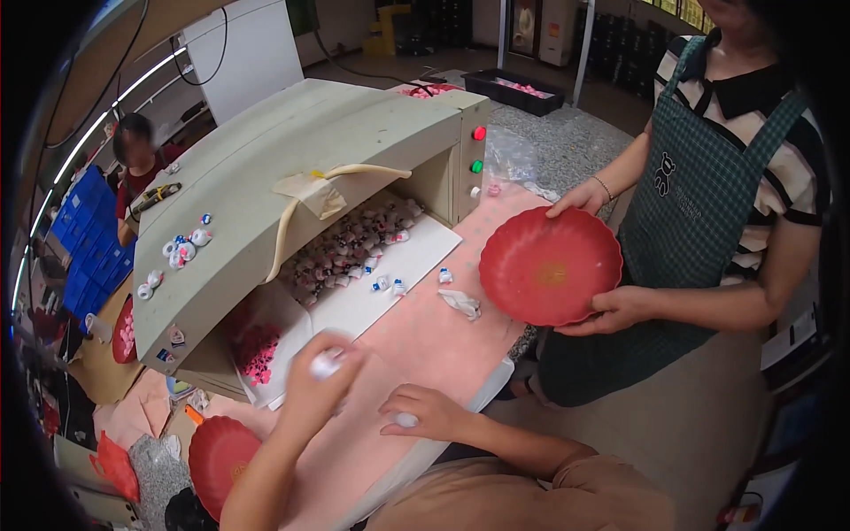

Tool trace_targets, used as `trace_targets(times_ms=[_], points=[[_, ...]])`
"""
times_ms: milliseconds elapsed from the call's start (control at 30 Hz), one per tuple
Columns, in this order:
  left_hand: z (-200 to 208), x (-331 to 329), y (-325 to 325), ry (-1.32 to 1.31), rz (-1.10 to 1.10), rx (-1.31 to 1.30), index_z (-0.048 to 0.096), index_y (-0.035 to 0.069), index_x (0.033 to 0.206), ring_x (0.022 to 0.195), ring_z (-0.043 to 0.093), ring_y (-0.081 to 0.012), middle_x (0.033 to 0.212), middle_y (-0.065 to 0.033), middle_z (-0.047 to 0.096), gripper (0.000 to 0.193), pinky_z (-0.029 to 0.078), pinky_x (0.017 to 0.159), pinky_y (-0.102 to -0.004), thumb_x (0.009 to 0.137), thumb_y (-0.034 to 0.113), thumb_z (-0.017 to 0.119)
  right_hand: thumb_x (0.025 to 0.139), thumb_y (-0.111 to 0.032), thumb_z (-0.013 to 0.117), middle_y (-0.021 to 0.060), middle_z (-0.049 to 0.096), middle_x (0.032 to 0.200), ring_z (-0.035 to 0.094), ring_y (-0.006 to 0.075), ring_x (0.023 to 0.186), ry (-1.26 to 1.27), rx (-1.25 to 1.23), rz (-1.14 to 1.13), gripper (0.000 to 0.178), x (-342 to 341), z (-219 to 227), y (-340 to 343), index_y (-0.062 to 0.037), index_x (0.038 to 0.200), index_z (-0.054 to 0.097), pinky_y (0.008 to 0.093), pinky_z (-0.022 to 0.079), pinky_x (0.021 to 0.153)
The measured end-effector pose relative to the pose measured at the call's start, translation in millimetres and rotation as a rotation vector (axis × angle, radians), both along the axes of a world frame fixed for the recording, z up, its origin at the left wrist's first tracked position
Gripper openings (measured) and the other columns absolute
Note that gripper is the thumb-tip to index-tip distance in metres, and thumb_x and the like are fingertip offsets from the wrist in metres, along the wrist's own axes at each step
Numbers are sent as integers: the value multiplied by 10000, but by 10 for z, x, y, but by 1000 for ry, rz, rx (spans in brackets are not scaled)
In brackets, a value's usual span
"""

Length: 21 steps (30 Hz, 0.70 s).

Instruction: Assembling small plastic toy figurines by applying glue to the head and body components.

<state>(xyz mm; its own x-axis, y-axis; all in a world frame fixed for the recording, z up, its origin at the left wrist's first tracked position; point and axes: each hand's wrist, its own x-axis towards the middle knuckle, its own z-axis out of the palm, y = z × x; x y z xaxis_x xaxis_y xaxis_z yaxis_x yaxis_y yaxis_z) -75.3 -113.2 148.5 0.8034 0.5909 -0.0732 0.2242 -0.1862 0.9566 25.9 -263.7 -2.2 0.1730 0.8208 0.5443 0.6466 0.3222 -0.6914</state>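
My left hand [320, 385] is raised over the near edge of the pink cloth [390, 341], its fingers closed round a small white piece [327, 362]; motion blurs it, so its exact kind is unclear. Lower and to the right, my right hand [429, 412] has its fingers curled round another small white rounded piece [406, 419]. Beyond both hands, a white board [341, 317] reaches into the opening of a beige machine [372, 124]. Many small white, pink and dark figurines [332, 257] crowd its far part, with a few blue-and-white figurines [390, 285] nearer.
A co-worker in a green checked apron [673, 230] holds a red scalloped plate [549, 270] on the right. Another red plate [217, 456] lies at the lower left. Small pink pieces [258, 358] sit inside the machine's left end. A crumpled white tissue [459, 303] rests on the cloth.
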Motion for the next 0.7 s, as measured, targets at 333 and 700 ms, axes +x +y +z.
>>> trace_targets(times_ms=[333, 700], points=[[-862, 2957, -1095, -10, -619, 647, 630, 66, 1029, 992, 600, -380, 1121, -210, 574, 414, 487, 839, -446, 745, 341, 754, 831, -363, 685, 94, 620, 990, 596, 284, 936, -147, -244, -269, 361, 251, -58, -319, -66, 1031, 640, 414, 481, 802], [-970, 2092, 147, 66, -253, 803, 631, 84, 1106, 1014, 587, -327, 1118, -133, 576, 281, 498, 820, -414, 880, 250, 622, 737, -261, 773, 51, 579, 879, 570, 255, 834, -124, -116, -207, 289, 640, -61, -192, -92, 914, 619, 359, 480, 735]])
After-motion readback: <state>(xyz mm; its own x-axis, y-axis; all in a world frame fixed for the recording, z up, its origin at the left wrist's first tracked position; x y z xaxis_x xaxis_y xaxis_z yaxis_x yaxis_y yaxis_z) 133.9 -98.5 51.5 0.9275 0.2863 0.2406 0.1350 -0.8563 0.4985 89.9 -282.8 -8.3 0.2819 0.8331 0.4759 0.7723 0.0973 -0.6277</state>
